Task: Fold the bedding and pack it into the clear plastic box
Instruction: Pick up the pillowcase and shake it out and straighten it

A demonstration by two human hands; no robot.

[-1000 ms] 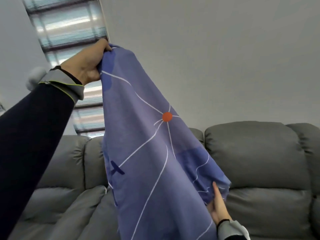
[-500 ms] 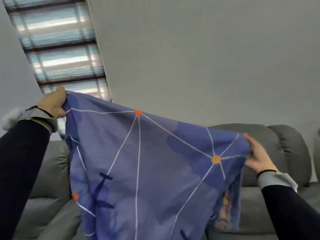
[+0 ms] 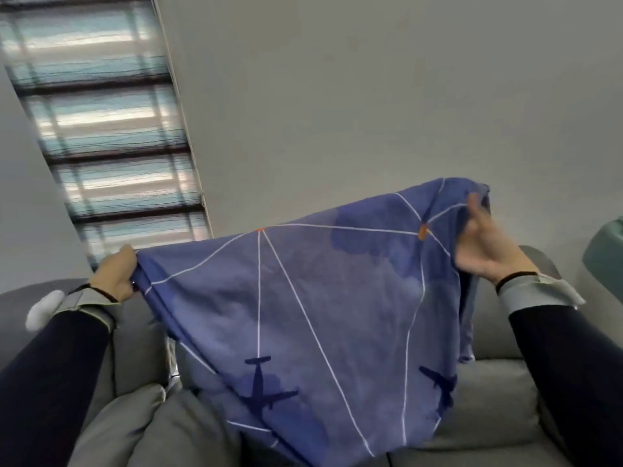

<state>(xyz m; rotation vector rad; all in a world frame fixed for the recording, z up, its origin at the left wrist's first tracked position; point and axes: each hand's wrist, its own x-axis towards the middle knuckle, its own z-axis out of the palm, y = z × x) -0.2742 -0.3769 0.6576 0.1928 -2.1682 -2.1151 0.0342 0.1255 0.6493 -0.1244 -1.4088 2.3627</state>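
Head view: bedding (image 3: pixel 303 315) stretched between left hand (image 3: pixel 116 278) and right hand (image 3: pixel 485 247), both gripping corners.

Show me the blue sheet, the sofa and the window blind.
blue sheet (image 3: pixel 303 315): head view, middle of the cloth.
sofa (image 3: pixel 488 399): head view, right seat cushion.
window blind (image 3: pixel 111 129): head view, middle slats.

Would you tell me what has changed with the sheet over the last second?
The left hand dropped from high up to the top of the sofa, while the right hand rose and swung right, spreading the sheet wide. Both kept their grip; the sofa stayed put.
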